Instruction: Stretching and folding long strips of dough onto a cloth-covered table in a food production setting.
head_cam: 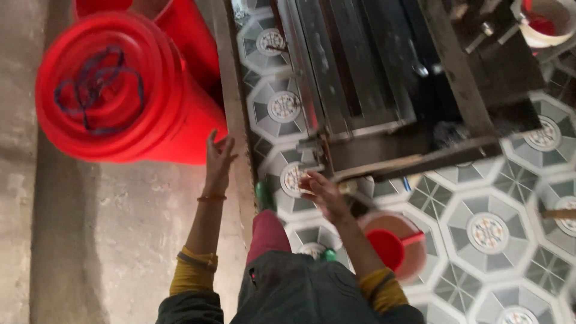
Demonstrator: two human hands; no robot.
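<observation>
My left hand [218, 157] is raised with its fingers spread, right beside the lower side of a big red barrel [114, 90] with a red lid; a thin band sits on that wrist. Whether the fingers touch the barrel is unclear. My right hand [320, 191] reaches forward over the patterned tiled floor [487, 231], near the front corner of a dark metal machine [384, 84]. Its fingers curl, and a small pale thing seems to sit at the fingertips; blur hides what it is.
A second red barrel [192, 30] stands behind the first. By my right forearm a bucket [403, 231] holds a red scoop [387, 246]. A white pail [549, 24] is at the top right. Bare concrete floor [90, 240] lies left of a raised kerb [237, 120].
</observation>
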